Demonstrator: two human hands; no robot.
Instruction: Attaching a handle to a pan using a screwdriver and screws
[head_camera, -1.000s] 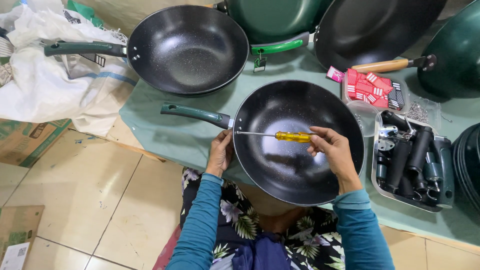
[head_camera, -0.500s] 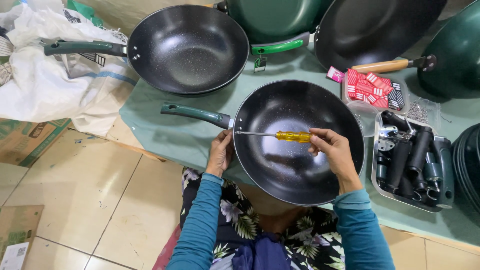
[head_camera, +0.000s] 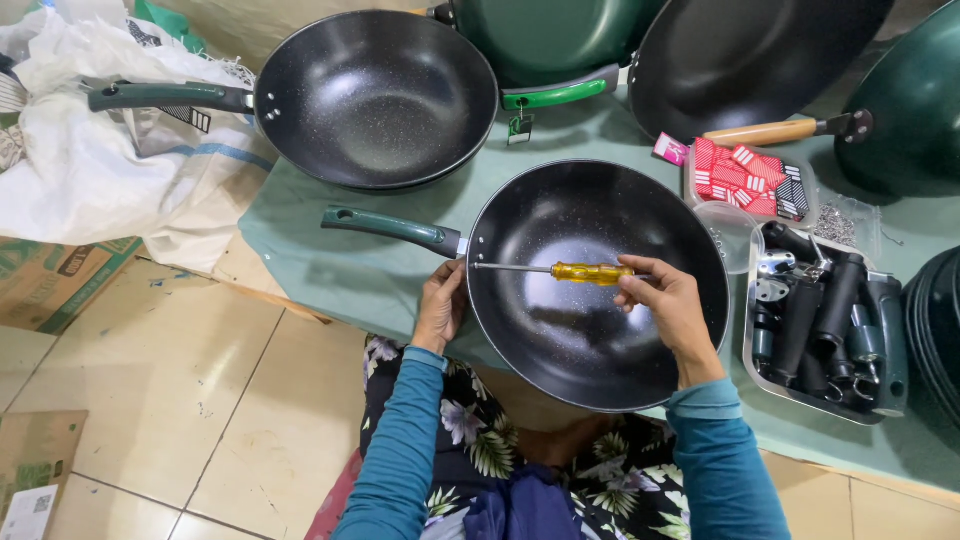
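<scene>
A black speckled pan (head_camera: 590, 330) with a dark green handle (head_camera: 390, 228) lies on the green-covered table (head_camera: 330, 270) in front of me. My right hand (head_camera: 668, 310) holds a screwdriver with a yellow handle (head_camera: 592, 272) flat across the pan; its metal tip points at the inner wall where the handle joins. My left hand (head_camera: 440, 305) grips the pan's rim just below that joint.
A second black pan (head_camera: 375, 95) with a green handle sits behind at the left, more dark green pans at the back and right. A metal tray (head_camera: 825, 320) of black handles and a clear box of red packets (head_camera: 745, 180) stand at the right. White sacks (head_camera: 110, 170) lie left.
</scene>
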